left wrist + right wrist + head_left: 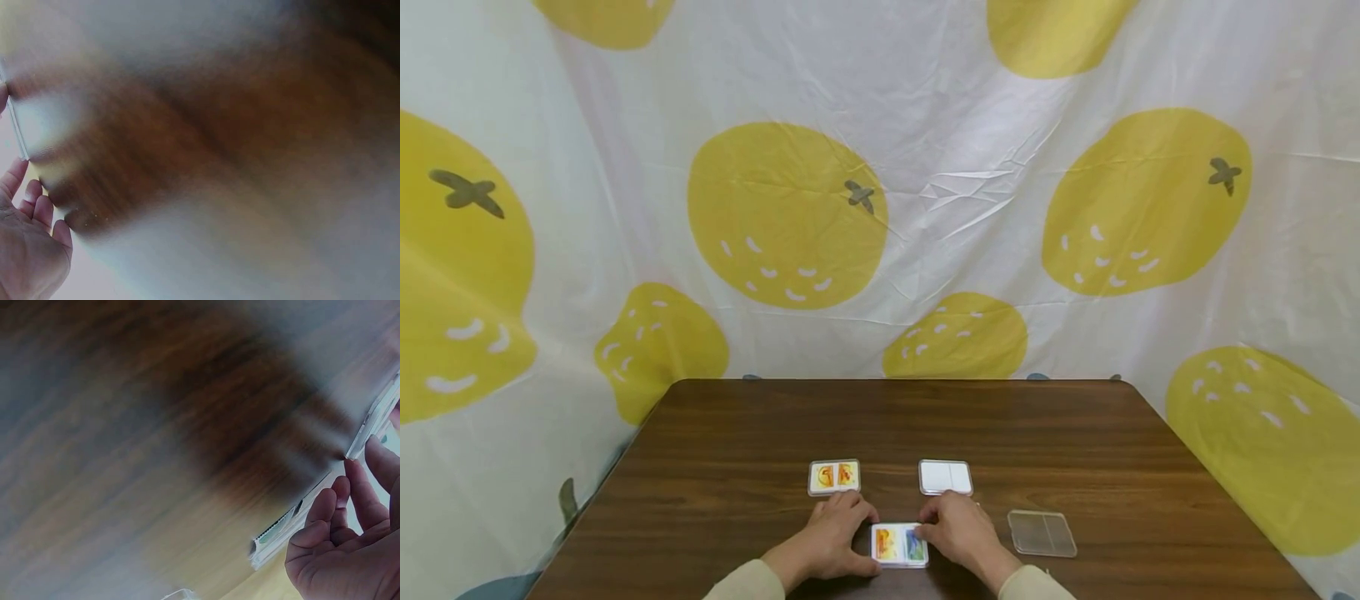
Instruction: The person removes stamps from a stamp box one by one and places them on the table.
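Observation:
A flat clear plastic case with two picture cards, one orange and one blue-green, lies on the table between my hands. My left hand grips its left end, index finger at the far corner and thumb at the near one. In the left wrist view, the case's thin edge shows between thumb and fingertip. On the other side my right hand pinches the right end, its thumb over the blue-green card. The right wrist view has the right hand's fingertips right at the case edge.
Farther back on the dark wood table lie a case with orange pictures and one with white faces, just beyond my right hand. A transparent cover sits to the right. A lemon-print cloth hangs behind.

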Motion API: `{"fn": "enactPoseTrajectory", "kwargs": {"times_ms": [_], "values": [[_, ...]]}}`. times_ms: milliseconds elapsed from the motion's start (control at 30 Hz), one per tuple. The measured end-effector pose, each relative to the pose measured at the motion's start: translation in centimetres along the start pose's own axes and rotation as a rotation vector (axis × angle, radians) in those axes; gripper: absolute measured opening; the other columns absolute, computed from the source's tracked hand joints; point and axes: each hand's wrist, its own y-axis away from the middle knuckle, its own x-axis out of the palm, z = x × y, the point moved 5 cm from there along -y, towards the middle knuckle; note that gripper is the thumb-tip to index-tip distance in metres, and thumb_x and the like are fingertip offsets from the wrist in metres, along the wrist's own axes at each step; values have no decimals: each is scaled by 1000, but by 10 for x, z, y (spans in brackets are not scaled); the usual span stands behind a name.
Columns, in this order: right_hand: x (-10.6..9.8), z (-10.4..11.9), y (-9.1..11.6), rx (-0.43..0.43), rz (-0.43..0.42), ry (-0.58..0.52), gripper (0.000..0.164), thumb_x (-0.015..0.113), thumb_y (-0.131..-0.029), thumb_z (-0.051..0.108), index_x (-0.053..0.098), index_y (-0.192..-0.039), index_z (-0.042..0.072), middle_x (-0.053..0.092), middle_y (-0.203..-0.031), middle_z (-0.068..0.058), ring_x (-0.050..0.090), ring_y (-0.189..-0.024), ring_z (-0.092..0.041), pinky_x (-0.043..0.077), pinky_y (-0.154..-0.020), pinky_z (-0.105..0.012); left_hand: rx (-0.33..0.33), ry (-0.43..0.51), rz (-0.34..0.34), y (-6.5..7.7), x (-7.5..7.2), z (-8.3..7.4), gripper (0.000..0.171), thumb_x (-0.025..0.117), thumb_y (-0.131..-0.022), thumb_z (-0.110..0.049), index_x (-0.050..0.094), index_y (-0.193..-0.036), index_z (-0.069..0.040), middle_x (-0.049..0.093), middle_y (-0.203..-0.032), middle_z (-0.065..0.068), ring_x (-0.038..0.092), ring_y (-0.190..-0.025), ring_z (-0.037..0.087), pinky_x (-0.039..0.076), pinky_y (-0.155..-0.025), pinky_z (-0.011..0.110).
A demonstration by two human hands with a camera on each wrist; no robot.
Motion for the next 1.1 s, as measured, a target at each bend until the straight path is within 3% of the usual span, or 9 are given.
{"fn": "enactPoseTrajectory", "kwargs": {"times_ms": [567, 767, 1100], "values": [[0, -2, 0, 16, -23, -95, 8, 79, -78, 17, 72, -77, 17, 64, -74, 10, 55, -68, -10, 43, -61, -34, -6, -4, 5, -1, 0, 0, 49, 82, -74, -48, 59, -109, -22, 46, -109, -10, 41, -103, 13, 36, -88, 40], [-1, -4, 0, -4, 11, -282, 6, 77, -80, 10, 72, -76, 10, 63, -70, 6, 51, -65, -10, 41, -59, -29, -7, -13, 4, -1, 0, -1, 49, 82, -73, -48, 60, -109, -22, 47, -108, -9, 42, -102, 13, 36, -86, 38], [-1, -16, 2, 150, 76, -574, 9, 75, -82, 8, 72, -84, -1, 63, -74, 2, 53, -70, -13, 42, -64, -31, -11, -10, 7, -1, 0, -2, 49, 82, -73, -48, 60, -108, -22, 46, -107, -9, 41, -102, 13, 36, -86, 38]]}}
